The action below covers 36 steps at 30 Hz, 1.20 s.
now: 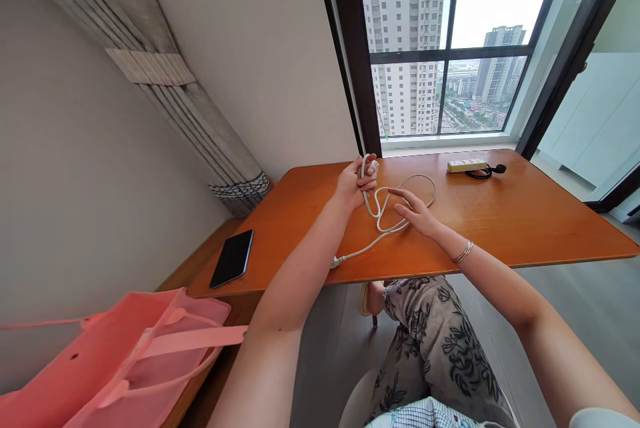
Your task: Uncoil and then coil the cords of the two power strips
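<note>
A white power cord (pixel 379 223) lies in loose loops on the orange-brown wooden table. My left hand (pixel 356 181) is closed around one end of it, raised a little near the table's back edge, with a white end piece showing by the fingers. My right hand (pixel 416 211) hovers over or rests by the loops, its fingers stretched out and apart; whether it touches the cord I cannot tell. The cord's other end, a plug (pixel 338 261), lies at the front edge beside my left forearm.
A cream power strip (pixel 467 166) with a black plug and cable (pixel 493 171) lies at the back right of the table (pixel 540 221). At the left is a dark tablet or phone (pixel 233 259). A pink bag (pixel 120 361) stands at lower left, near a window and curtain (pixel 200 128).
</note>
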Each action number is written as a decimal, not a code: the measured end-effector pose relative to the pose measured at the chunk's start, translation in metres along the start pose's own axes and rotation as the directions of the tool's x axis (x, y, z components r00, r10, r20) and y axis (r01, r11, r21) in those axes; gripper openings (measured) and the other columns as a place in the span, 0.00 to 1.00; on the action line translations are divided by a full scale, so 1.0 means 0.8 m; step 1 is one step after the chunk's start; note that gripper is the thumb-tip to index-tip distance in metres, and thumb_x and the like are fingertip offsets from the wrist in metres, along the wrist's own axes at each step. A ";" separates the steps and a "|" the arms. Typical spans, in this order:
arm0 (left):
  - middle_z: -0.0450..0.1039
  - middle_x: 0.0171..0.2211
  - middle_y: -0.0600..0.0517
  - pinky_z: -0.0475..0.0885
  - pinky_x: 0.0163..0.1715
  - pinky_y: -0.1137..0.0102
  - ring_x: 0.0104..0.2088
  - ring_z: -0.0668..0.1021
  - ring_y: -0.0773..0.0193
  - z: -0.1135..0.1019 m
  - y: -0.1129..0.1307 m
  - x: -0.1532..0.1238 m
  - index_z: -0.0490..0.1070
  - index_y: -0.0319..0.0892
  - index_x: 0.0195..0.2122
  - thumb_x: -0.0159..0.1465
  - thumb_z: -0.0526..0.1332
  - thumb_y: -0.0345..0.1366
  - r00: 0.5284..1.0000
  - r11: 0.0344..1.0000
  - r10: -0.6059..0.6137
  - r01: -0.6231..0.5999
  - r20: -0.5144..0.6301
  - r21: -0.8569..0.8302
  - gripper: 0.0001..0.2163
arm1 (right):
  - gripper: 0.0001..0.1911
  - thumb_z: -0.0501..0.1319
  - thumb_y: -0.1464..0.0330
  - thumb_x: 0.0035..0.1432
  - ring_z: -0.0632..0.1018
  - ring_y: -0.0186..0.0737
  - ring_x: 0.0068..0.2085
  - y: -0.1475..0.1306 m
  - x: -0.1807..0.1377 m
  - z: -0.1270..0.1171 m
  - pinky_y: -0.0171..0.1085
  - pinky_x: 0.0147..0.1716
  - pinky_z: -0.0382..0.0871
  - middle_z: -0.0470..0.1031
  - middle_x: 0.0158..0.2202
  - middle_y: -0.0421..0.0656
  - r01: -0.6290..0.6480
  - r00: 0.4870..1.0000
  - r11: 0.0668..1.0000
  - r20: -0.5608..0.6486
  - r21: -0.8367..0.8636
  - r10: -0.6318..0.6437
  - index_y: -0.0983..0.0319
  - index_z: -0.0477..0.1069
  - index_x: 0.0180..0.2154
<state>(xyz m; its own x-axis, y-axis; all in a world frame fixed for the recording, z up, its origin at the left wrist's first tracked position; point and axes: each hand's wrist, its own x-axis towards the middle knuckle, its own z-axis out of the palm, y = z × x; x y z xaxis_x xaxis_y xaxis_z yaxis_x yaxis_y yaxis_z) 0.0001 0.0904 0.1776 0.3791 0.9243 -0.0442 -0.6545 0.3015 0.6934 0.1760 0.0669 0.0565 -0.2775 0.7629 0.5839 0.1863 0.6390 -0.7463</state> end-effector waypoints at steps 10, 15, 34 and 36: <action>0.53 0.14 0.62 0.47 0.09 0.80 0.09 0.52 0.77 0.035 0.035 -0.085 0.74 0.35 0.48 0.76 0.42 0.37 0.994 0.998 0.049 -0.045 0.099 -0.043 0.21 | 0.09 0.58 0.65 0.68 0.76 0.44 0.47 -0.053 0.006 0.009 0.47 0.57 0.57 0.80 0.41 0.48 0.217 0.906 0.817 0.423 -0.535 0.036 0.62 0.74 0.40; 0.52 0.14 0.63 0.48 0.10 0.79 0.09 0.49 0.76 0.021 0.030 -0.110 0.67 0.38 0.62 0.76 0.42 0.39 0.994 0.999 0.042 -0.045 0.102 0.024 0.22 | 0.12 0.55 0.65 0.68 0.76 0.46 0.46 -0.072 0.009 -0.047 0.47 0.52 0.53 0.80 0.39 0.48 0.256 0.908 0.616 0.404 -0.745 0.111 0.62 0.76 0.37; 0.72 0.23 0.52 0.52 0.10 0.79 0.11 0.59 0.76 0.008 -0.019 -0.092 0.64 0.40 0.28 0.63 0.55 0.31 0.948 0.938 -0.189 0.097 0.255 0.333 0.06 | 0.23 0.66 0.49 0.56 0.53 0.27 0.19 -0.113 0.016 -0.134 0.33 0.20 0.50 0.51 0.19 0.30 -0.473 0.879 0.820 0.229 0.321 0.418 0.63 0.71 0.34; 0.76 0.27 0.47 0.56 0.11 0.78 0.14 0.67 0.72 0.012 -0.033 -0.089 0.64 0.40 0.27 0.59 0.56 0.30 0.955 0.934 -0.197 0.113 0.224 0.338 0.03 | 0.21 0.63 0.50 0.60 0.54 0.27 0.19 -0.127 0.017 -0.118 0.33 0.20 0.53 0.52 0.21 0.31 -0.394 0.917 0.835 0.105 0.384 0.385 0.63 0.72 0.37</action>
<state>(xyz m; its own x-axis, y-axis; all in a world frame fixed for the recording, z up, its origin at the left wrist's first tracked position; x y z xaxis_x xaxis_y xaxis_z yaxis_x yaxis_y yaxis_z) -0.0033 0.0147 0.1694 0.6369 0.7707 -0.0177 -0.3472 0.3073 0.8860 0.2425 0.0214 0.1704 -0.2817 0.9352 0.2146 -0.0974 0.1946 -0.9760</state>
